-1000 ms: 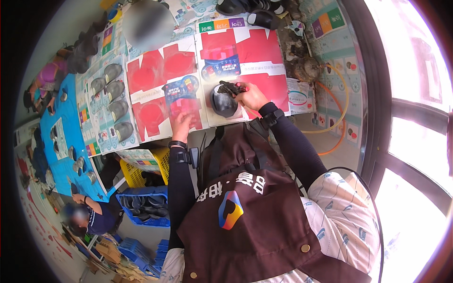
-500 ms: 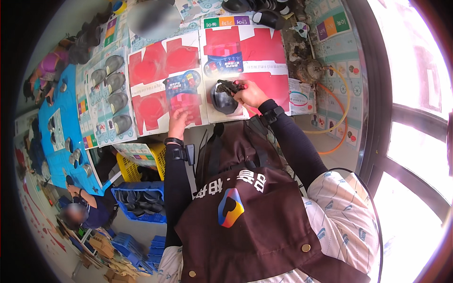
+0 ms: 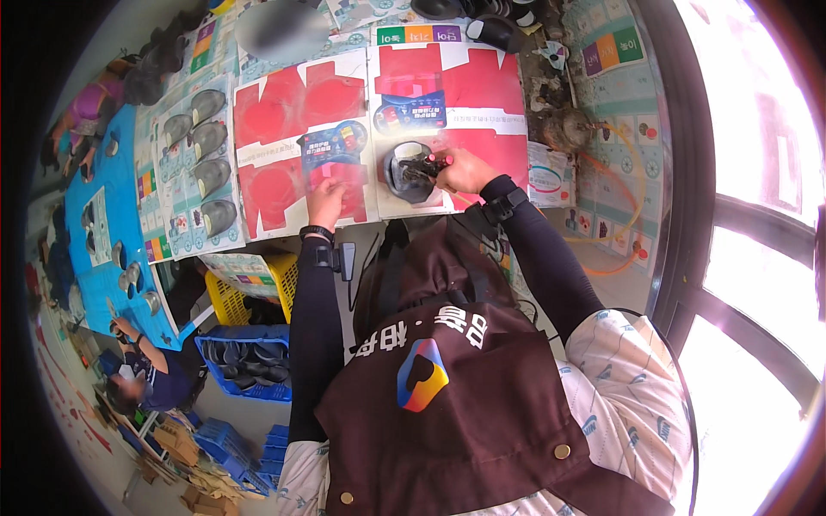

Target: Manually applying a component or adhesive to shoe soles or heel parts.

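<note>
One spray gun (image 3: 422, 167) shifted, cap (image 3: 407, 188) more exposed

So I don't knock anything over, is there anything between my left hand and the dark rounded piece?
Nothing visible stands between your left hand and the dark rounded piece; only flat printed cardboard lies there. The dark tool with red parts in your right hand overlaps part of the piece in view.

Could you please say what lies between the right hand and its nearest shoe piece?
In the head view, a black tool held in the right hand lies there, partly covering the shoe piece.
</note>
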### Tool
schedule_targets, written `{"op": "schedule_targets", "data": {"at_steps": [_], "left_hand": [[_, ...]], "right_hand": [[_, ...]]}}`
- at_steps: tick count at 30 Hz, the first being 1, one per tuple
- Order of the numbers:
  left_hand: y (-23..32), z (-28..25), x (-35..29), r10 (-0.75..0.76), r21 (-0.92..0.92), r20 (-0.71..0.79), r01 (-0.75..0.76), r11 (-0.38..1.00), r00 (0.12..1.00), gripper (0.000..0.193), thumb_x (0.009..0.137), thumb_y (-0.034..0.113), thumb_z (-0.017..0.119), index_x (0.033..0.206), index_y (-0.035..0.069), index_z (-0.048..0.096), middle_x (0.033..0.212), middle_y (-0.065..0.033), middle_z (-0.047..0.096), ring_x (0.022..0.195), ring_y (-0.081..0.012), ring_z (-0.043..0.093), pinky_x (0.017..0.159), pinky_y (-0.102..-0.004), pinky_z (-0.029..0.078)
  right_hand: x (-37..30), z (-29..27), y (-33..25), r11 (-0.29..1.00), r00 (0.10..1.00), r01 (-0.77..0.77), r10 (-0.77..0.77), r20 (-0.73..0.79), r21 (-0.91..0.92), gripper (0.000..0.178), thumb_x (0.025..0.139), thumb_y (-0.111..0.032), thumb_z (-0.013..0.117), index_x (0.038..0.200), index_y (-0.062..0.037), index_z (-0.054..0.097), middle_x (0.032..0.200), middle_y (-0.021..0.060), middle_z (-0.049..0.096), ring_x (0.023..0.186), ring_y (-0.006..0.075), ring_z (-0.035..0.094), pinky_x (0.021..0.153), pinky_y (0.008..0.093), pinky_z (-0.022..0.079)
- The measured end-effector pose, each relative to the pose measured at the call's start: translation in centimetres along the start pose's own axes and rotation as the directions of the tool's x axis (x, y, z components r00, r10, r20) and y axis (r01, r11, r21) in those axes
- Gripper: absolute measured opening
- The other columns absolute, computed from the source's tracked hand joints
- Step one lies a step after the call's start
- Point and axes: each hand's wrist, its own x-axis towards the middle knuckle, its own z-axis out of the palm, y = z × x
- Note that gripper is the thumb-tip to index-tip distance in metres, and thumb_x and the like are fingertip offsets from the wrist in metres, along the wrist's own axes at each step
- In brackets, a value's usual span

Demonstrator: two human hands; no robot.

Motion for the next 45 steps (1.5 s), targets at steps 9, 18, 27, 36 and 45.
{"op": "schedule_targets", "data": {"at_steps": [9,18,27,36,45], "left_hand": [[0.8,3.7,2.7,0.087,0.251,0.087,-0.106,0.962,0.992,0.033,0.091,0.019,0.064,0.119,0.002,0.069,0.107,-0.0055,0.072,0.089,-0.0124,0.065,0.077,-0.0281,0.051],[1.4,6.6,1.6,-0.008,0.199,0.124,-0.017,0.98,0.992,0.03,0.088,0.018,0.065,0.112,0.001,0.07,0.096,-0.0077,0.074,0.078,-0.016,0.067,0.072,-0.0294,0.053],[1.9,7.8,1.0,-0.058,0.059,0.202,0.047,0.997,0.978,0.033,0.093,0.021,0.061,0.12,0.003,0.067,0.099,-0.0029,0.072,0.085,-0.0134,0.063,0.072,-0.0277,0.05],[2.4,8.9,0.5,-0.04,0.086,0.215,0.022,0.996,0.976,0.028,0.096,0.023,0.06,0.115,0.004,0.067,0.097,-0.0037,0.072,0.088,-0.0137,0.065,0.074,-0.0285,0.051],[2.4,10.1,0.5,0.086,0.116,0.134,-0.102,0.988,0.987,0.023,0.088,0.023,0.073,0.093,0.001,0.072,0.083,-0.0067,0.075,0.075,-0.0141,0.07,0.071,-0.0288,0.053]], "right_hand": [[-1.2,0.1,-0.3,0.996,1.0,0.015,-0.012,-0.029,0.088,0.022,0.071,-0.006,0.062,0.09,0.0053,0.063,0.066,0.0084,0.061,0.056,0.0164,0.056,0.055,0.0342,0.044],[-2.0,0.9,-0.1,0.998,0.999,-0.032,0.03,-0.039,-0.045,0.042,0.076,-0.019,0.066,0.114,-0.0003,0.069,0.096,0.0267,0.07,0.092,0.0425,0.066,0.082,0.0468,0.051],[-3.6,0.3,-0.8,0.988,0.988,-0.103,0.087,-0.131,-0.117,0.032,0.078,-0.019,0.064,0.102,0.0013,0.068,0.089,0.0251,0.069,0.087,0.0427,0.066,0.079,0.0471,0.051],[-4.9,0.3,0.0,0.988,0.973,-0.154,0.152,-0.171,0.001,0.029,0.078,-0.016,0.064,0.102,0.0002,0.069,0.086,0.024,0.068,0.083,0.0423,0.066,0.075,0.0451,0.051],[-5.1,-0.4,0.9,0.982,0.924,-0.183,0.187,-0.334,0.043,0.037,0.076,-0.014,0.061,0.11,-0.0019,0.068,0.087,0.0287,0.066,0.089,0.0479,0.063,0.077,0.0489,0.05]]}}
